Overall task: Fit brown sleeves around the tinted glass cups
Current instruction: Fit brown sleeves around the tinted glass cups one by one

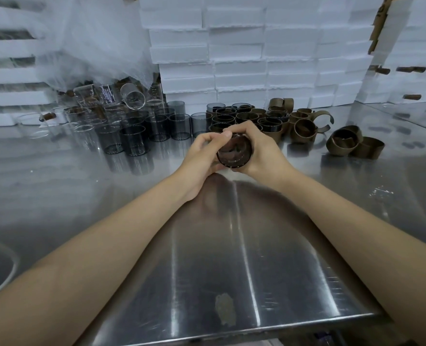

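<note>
Above the counter (207, 270), held off the steel: one tinted glass cup (234, 154), mouth turned toward the wearer, likely so a sleeve can be seated by sight; whether a sleeve is on it cannot be told. Grip: left hand (203, 156) and right hand (259, 151), both curled round its sides. Behind, left: bare tinted cups (134, 141). Behind, centre: sleeved cups (244, 118), packed tight. Right: loose brown sleeves (351, 143), probably staged within reach. Working room lies toward the near edge; foam boxes (256, 58) wall the back.
</note>
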### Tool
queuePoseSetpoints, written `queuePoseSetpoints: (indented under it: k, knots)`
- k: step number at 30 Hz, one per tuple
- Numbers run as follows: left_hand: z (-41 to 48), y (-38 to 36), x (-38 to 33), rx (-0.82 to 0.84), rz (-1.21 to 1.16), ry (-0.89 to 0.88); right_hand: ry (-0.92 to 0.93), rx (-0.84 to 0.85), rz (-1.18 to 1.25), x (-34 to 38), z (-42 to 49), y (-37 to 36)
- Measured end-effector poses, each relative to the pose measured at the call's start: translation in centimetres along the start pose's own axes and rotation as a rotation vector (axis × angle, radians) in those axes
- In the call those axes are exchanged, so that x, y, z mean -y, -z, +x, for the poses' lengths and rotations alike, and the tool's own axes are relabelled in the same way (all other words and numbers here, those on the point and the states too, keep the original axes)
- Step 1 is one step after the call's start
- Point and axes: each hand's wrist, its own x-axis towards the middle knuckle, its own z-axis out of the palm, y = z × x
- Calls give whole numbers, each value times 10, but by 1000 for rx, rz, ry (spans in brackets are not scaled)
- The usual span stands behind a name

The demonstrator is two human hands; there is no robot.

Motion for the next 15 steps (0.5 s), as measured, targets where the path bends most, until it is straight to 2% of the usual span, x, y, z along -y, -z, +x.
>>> queuePoseSetpoints:
  k: [4, 9, 15]
  knots:
    - [0, -3, -3, -35, -6, 34, 48, -12, -72, 0, 2, -3]
    - [-2, -9, 4, -101, 120, 23, 88, -5, -158, -1, 2, -8]
    - [-3, -9, 7, -72, 245, -64, -38, 5, -25, -1, -1, -9]
